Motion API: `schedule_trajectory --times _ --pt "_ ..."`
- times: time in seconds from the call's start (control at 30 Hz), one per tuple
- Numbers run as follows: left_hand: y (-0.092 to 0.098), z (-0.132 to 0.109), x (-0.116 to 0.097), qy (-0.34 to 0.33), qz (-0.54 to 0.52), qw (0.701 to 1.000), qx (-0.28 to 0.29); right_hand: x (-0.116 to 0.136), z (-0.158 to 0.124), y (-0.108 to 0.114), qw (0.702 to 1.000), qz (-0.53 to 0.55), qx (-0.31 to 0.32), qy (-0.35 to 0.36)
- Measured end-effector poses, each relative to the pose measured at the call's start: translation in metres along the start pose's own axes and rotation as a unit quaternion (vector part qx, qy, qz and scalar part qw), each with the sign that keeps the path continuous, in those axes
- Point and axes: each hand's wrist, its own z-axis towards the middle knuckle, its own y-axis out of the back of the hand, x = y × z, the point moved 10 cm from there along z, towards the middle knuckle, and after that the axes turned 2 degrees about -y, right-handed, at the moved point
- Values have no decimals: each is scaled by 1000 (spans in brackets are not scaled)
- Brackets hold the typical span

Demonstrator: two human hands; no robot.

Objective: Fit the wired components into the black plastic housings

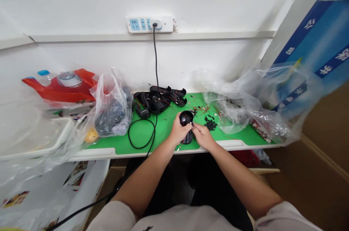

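Observation:
My left hand [178, 131] grips a black oval plastic shell [186, 118] on the green work mat [163, 132]. A thin red wire shows on the shell. My right hand [203, 137] presses in from the other side, its fingertips on the shell's edge. A thin pale wire end sticks out below my left hand. Just right of my right hand lies a small heap of black parts [210, 123], and beyond it are loose wire scraps [203, 110]. Further left, a pile of black shells with red wires [159, 100] lies near a coiled black cable [139, 134].
A power strip [148, 24] on the white wall feeds a black cord down to the bench. A clear bag of dark parts [113, 109] and a red bag [58, 91] stand at left. Clear plastic sheeting [234, 102] and a blue printed box [308, 45] crowd the right.

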Motion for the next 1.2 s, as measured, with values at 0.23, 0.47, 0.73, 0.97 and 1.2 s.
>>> schedule_trajectory --times 0.23,0.47,0.73,0.97,1.2 --pt "-6 0 -4 -28 42 999 20 0 -3 1 995 -88 -35 37" --pt "-7 1 -6 -35 63 997 14 1 -4 -3 993 -106 -23 54" --pt "-12 0 26 151 -36 986 54 -23 4 11 993 74 -66 -68" --pt "-41 -35 31 271 -83 931 229 -19 14 31 969 227 -91 -33" --pt "-36 -54 -31 75 -24 947 312 26 -8 28 989 142 -34 34"
